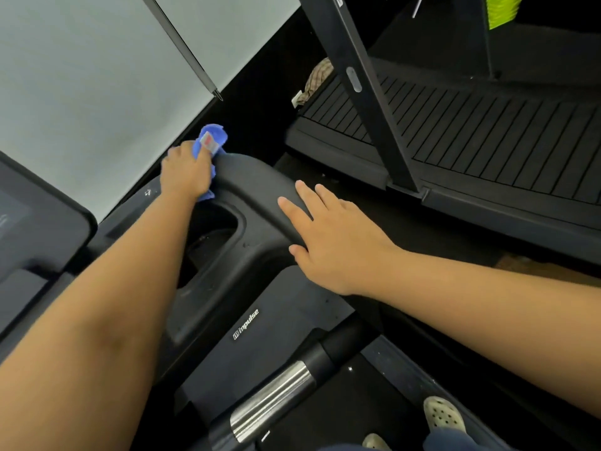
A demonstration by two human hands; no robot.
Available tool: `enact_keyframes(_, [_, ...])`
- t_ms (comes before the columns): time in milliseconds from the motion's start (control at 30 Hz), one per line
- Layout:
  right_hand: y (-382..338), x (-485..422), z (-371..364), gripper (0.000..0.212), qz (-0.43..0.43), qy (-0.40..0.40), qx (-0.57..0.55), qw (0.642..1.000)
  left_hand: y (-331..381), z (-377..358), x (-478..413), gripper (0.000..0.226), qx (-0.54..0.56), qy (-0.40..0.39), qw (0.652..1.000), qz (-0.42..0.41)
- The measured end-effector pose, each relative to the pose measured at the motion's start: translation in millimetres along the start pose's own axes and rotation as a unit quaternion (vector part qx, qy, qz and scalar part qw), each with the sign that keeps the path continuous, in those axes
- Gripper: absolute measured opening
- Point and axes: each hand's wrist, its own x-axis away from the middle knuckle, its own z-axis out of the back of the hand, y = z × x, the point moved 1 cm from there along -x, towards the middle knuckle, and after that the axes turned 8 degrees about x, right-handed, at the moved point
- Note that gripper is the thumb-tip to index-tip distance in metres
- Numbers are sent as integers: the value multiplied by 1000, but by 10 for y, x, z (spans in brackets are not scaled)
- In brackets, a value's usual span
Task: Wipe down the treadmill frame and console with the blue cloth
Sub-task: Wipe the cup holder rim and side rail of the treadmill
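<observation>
Left hand (187, 172) grips the bunched blue cloth (213, 138), free end pointing away from the person, against the far corner of the treadmill console (253, 183); right hand (331, 236) rests flat, fingers straight, on its rounded edge beside the cup recess (216, 229).

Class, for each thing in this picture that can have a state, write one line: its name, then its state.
left hand: grips the cloth against the console's far corner
cloth: bunched, partly under that hand
right hand: open, flat on the console
console: under both hands
screen: dark
</observation>
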Motion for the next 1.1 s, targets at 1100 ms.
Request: enact_keyframes(1100, [-44,-32,44,64,-2,-3,4,1000,756,91,2243,34,-17,13,996,-85])
